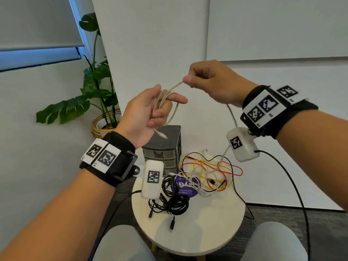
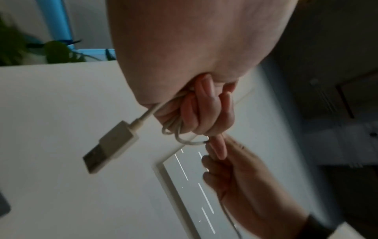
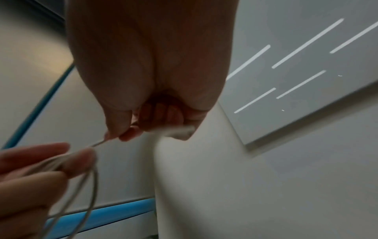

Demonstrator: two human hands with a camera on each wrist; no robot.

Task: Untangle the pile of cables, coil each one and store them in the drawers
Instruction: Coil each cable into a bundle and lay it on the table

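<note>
Above the round table (image 1: 188, 240), the left hand (image 1: 145, 117) grips loops of the beige cable (image 1: 170, 117) (plug hanging down); the right hand (image 1: 211, 81), up-right, pinches its free run, which probably trails to the pile (image 1: 205, 178).

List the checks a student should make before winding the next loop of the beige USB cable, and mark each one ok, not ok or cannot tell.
1. Left hand holds the finished loops of the beige USB cable: ok.
2. Right hand pinches the cable's free length: ok.
3. USB plug hangs clear below the left hand: ok.
4. Trailing end free of the red and yellow wires on the round table: cannot tell.
5. Drawer unit open to take the coil: not ok, drawers look closed.
</note>
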